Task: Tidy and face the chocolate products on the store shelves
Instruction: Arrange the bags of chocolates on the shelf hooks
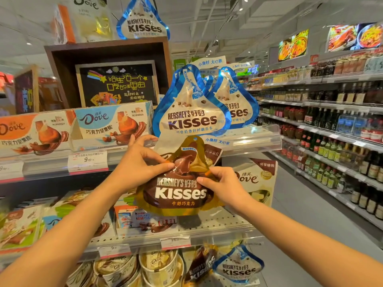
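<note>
The shelves (145, 238) fill the left and centre, with a far aisle of bottles (331, 129) on the right. On the upper shelf, two Dove boxes (113, 123) stand side by side at left, facing out, and to their right stand two blue Kisses bags (191, 108), one overlapping the other. A chalkboard sign (117, 83) sits in a dark wooden box behind the Dove boxes. On the middle shelf a pale Dove bag (260, 181) stands at right, with other packs at left. On the lowest shelf lie Dove tubs (159, 264) and, to their right, a brown and a blue Kisses bag.

The brown Kisses bag (178, 183) is held up near the camera, in front of the middle shelf and just below the blue bags, label facing the person. The left hand (138, 162) has its grip pinched on the bag's upper left, thumb and fingertips closed on the film. The right hand (220, 183) has its grip curled round the bag's right edge, thumb on the front.
</note>
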Tool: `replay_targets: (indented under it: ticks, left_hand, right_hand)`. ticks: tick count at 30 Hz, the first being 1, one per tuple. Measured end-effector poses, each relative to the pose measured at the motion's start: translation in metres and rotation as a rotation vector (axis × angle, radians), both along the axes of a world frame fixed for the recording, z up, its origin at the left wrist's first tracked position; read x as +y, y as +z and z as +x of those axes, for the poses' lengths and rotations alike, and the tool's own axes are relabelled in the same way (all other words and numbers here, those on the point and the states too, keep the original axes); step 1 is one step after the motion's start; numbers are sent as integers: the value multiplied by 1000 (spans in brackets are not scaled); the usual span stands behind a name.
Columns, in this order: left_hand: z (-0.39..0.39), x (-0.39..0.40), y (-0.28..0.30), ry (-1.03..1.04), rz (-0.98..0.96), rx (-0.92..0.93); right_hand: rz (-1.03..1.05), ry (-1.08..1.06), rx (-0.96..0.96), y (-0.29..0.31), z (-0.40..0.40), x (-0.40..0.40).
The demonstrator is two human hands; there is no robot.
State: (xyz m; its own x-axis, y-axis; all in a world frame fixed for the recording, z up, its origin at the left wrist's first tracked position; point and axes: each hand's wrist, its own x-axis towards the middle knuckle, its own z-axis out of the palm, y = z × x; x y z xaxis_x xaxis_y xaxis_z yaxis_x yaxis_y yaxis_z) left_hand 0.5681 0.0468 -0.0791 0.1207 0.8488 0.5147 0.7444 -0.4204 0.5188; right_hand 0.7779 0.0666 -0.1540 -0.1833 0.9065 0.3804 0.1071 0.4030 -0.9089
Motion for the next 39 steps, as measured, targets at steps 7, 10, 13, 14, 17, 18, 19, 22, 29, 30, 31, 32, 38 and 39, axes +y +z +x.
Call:
replay_targets:
  ticks: [7,10,13,14,17,18,19,22,29,30,31,32,38,39]
  left_hand:
    - [-7,-2,4,-91,17,37]
    - [-5,3,2,-43,65,79]
    - [-4,6,1,-5,94,70]
    - [-4,7,0,-13,120,76]
    - [-5,5,-2,-39,173,75]
    - [-5,5,-3,-26,171,63]
    - [-5,4,-4,-14,164,54]
    - [-5,7,-6,-16,147,17]
    - [-11,11,-8,-105,92,-68]
    - [-10,11,-8,-105,114,-25]
    - [-9,11,-7,-101,149,27]
    - [-8,10,-5,-94,179,71]
    - [-9,14,-9,-8,150,131]
    - [-10,15,-9,-4,145,132]
  right_hand:
    - [-48,44,-136,-32,24,8]
    - [-63,-99,-220,-54,31,17]
    - [-74,-227,-277,-71,31,29]
    - [-79,-266,-303,-75,29,32]
    - [-45,-346,-334,-88,24,43]
    - [-32,-362,-328,-92,23,46]
    - [-29,-377,-321,-95,22,47]
    - [-75,-400,-274,-102,18,48]
    - [-97,-437,-285,-104,11,44]
    - [-90,-444,-281,-105,11,44]
    - [-86,-453,-276,-106,11,44]
    - [-81,-462,-272,-105,11,46]
    - [-57,-470,-332,-101,8,51]
    - [-60,-472,-341,-102,8,53]
